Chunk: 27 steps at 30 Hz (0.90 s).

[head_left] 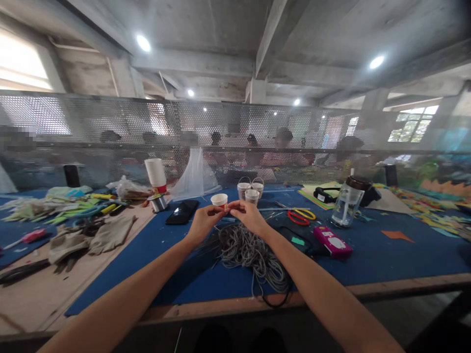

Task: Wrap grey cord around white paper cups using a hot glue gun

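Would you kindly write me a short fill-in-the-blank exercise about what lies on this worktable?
1. The tangled pile of grey cord lies on a flat tabletop covering coloured ____.
2. Near the left hand and right hand is a small round paper cup whose rim is ____.
3. The flat black phone lies nearer the person's ____ hand.
4. The boxy magenta device lies to the ____ of that cord.

Missing words: blue; white; left; right.
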### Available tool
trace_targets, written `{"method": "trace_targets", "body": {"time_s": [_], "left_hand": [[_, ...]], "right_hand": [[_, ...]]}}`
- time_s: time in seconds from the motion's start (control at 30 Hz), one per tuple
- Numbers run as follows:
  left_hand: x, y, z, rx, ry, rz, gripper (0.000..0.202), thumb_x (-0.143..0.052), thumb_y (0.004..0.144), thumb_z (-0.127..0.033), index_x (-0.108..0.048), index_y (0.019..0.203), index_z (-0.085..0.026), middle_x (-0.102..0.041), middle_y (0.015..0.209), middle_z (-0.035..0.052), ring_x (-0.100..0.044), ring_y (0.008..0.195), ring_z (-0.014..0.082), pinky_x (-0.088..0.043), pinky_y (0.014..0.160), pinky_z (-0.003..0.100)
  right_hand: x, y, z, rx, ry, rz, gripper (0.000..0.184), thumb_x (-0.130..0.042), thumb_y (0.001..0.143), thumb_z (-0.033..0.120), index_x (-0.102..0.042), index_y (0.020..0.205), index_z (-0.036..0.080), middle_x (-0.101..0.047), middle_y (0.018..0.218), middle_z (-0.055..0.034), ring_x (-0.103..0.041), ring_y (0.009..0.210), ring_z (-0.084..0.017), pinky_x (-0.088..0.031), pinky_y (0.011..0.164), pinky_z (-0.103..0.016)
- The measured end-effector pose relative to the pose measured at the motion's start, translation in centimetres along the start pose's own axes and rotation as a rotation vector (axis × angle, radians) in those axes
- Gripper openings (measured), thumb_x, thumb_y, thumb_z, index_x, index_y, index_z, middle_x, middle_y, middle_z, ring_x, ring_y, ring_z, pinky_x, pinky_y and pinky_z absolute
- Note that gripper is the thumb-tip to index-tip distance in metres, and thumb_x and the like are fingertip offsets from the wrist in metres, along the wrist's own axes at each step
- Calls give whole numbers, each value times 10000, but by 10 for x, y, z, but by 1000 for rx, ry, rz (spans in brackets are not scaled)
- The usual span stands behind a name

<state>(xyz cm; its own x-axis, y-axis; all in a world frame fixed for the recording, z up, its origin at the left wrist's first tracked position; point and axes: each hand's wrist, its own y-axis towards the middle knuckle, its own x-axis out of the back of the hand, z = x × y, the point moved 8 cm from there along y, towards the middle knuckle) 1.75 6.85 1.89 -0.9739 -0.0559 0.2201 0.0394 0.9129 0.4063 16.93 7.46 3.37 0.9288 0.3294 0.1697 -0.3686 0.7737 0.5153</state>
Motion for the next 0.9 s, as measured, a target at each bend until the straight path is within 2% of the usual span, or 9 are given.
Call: {"method": "trace_targets", "body": {"time_s": [0.57, 0.73, 0.9], "left_hand": [[3, -2, -5, 7, 9, -33, 252, -739, 681, -397, -683, 742, -158, -730, 792, 51, -662, 809, 228, -473, 790, 328], [5, -2, -5, -3, -41, -27, 168, -710, 688, -328, -675, 723, -167, -724, 775, 34, -658, 813, 219, -466, 813, 321], [1, -1, -4, 22, -121, 16, 208, -702, 717, -356, -701, 780, -157, -737, 812, 52, -668, 852, 234, -466, 872, 347]], "right_hand": [[-5, -5, 10, 53, -137, 21, 233, -583, 830, 189, -683, 1040, 184, -733, 1035, -53, -684, 961, -178, -516, 925, -346], [-2, -4, 10, 16, -89, 11, 216, -604, 823, 201, -675, 1024, 166, -738, 1012, -67, -684, 965, -177, -509, 934, -344], [1, -2, 5, -20, -39, -19, 230, -641, 820, 263, -664, 1023, 157, -737, 1002, -76, -680, 958, -178, -498, 946, -350]]}}
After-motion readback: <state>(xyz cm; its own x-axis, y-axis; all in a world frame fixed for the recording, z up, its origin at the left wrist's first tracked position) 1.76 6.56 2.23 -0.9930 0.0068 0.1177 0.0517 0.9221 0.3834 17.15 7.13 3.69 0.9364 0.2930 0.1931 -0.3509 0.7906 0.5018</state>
